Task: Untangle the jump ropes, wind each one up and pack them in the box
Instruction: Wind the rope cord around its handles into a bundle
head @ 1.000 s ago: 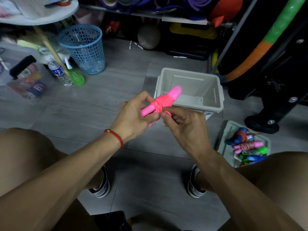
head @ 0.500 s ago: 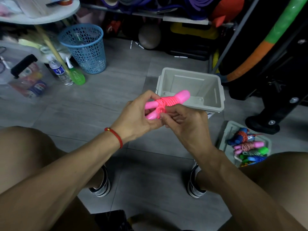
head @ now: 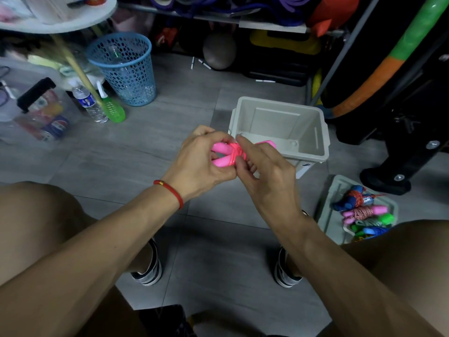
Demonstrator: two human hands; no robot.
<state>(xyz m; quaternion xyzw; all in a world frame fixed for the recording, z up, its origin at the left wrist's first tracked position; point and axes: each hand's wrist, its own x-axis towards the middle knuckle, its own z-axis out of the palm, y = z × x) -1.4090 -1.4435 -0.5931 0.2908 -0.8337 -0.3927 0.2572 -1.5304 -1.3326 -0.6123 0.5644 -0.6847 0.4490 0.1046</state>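
Four or so wound ropes [head: 362,212] already sit in the lid [head: 333,190] at right, box [head: 279,122] looks empty. Left hand [head: 201,161] grips the pink jump rope [head: 226,154] handles, right hand [head: 262,166] pinches its cord, probably tucking the end; packing's still left.

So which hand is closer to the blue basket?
The left hand. The blue basket stands on the floor up and to its left. The right hand is farther, on the other side of the pink jump rope both hands hold.
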